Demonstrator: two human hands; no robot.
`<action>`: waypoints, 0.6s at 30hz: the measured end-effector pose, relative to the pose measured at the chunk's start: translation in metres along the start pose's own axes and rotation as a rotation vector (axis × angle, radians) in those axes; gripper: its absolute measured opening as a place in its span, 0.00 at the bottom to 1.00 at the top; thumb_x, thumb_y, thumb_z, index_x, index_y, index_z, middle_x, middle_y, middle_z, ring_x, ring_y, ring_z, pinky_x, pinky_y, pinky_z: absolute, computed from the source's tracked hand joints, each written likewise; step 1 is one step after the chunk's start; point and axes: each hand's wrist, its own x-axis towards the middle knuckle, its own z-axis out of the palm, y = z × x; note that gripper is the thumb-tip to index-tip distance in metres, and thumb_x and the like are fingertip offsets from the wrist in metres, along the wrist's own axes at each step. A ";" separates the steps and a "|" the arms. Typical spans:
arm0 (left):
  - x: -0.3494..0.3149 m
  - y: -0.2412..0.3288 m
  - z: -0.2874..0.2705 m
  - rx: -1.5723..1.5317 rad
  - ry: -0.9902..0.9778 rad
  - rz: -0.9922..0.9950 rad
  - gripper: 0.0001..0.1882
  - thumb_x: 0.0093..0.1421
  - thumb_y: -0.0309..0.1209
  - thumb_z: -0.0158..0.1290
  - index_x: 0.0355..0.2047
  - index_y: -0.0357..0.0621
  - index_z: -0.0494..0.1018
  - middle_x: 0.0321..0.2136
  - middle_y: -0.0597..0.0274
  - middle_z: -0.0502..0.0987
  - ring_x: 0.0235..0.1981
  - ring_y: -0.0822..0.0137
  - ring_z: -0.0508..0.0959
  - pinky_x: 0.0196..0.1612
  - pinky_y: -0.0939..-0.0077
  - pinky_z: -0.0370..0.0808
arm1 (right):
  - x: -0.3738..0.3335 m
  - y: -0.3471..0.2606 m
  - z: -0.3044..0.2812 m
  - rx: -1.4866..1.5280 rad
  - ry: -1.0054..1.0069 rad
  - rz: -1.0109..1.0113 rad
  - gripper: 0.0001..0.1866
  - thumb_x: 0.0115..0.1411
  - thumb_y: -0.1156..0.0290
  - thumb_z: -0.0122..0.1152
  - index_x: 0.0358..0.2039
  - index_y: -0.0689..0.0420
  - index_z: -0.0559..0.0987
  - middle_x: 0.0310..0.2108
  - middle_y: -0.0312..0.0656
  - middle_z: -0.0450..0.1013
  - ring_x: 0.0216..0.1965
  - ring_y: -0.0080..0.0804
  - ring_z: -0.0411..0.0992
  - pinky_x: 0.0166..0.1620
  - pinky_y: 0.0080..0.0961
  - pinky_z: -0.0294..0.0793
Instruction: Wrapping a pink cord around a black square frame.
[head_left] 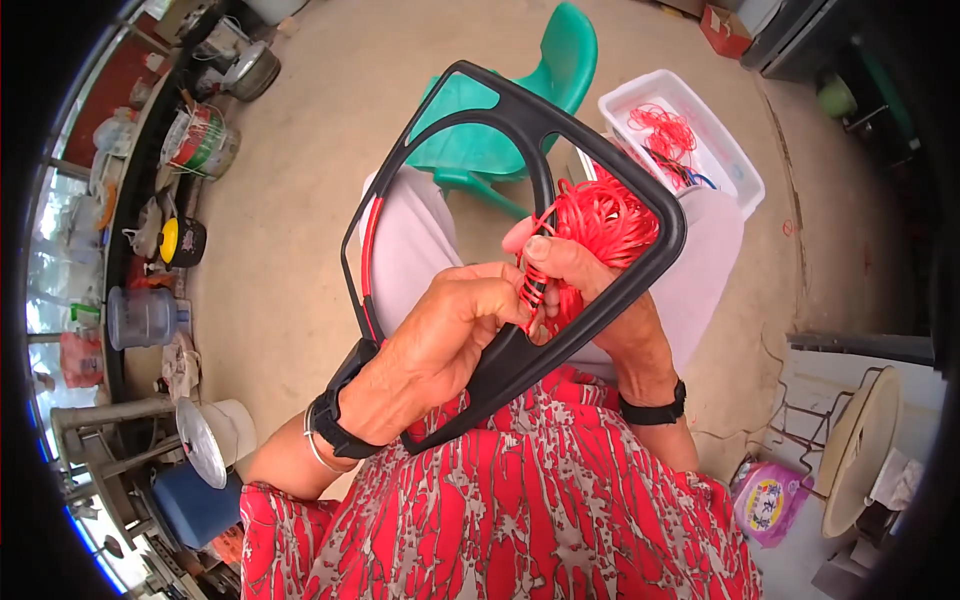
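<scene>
The left hand (450,325) is pinching red cord (534,290) wound round the inner bar of a black frame (605,150); the right hand (588,268) is gripping that bar. A loose red bundle (605,215) is showing through the frame's right side. Farther off, a green chair (570,60) is standing, a white tub (743,170) sitting right.

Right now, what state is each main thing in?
Frame: held, partly wrapped.
Cord: loosely bundled, partly wound on the frame.
Left hand: pinching at the wound cord.
Right hand: gripping the frame.
Tub: uncovered, loose cord inside.
Chair: upright.
</scene>
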 end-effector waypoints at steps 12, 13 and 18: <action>-0.002 -0.001 -0.007 0.028 -0.027 0.027 0.10 0.51 0.21 0.44 0.32 0.28 0.71 0.27 0.56 0.74 0.29 0.68 0.73 0.38 0.77 0.70 | 0.006 0.001 -0.002 -0.020 -0.028 0.013 0.13 0.59 0.65 0.57 0.35 0.63 0.78 0.16 0.31 0.67 0.16 0.16 0.67 0.20 0.14 0.65; -0.002 0.000 -0.006 0.013 -0.047 0.016 0.11 0.51 0.21 0.44 0.33 0.28 0.70 0.28 0.56 0.74 0.29 0.68 0.73 0.38 0.77 0.70 | 0.007 0.001 -0.003 -0.002 -0.039 0.024 0.13 0.59 0.65 0.57 0.35 0.63 0.78 0.16 0.30 0.67 0.17 0.15 0.66 0.20 0.14 0.64; -0.003 0.011 -0.004 -0.045 -0.095 -0.025 0.14 0.49 0.21 0.43 0.36 0.28 0.70 0.28 0.55 0.74 0.30 0.68 0.74 0.38 0.77 0.71 | 0.015 0.006 -0.003 -0.028 -0.035 0.028 0.12 0.59 0.64 0.56 0.34 0.61 0.77 0.18 0.30 0.68 0.16 0.12 0.63 0.19 0.13 0.60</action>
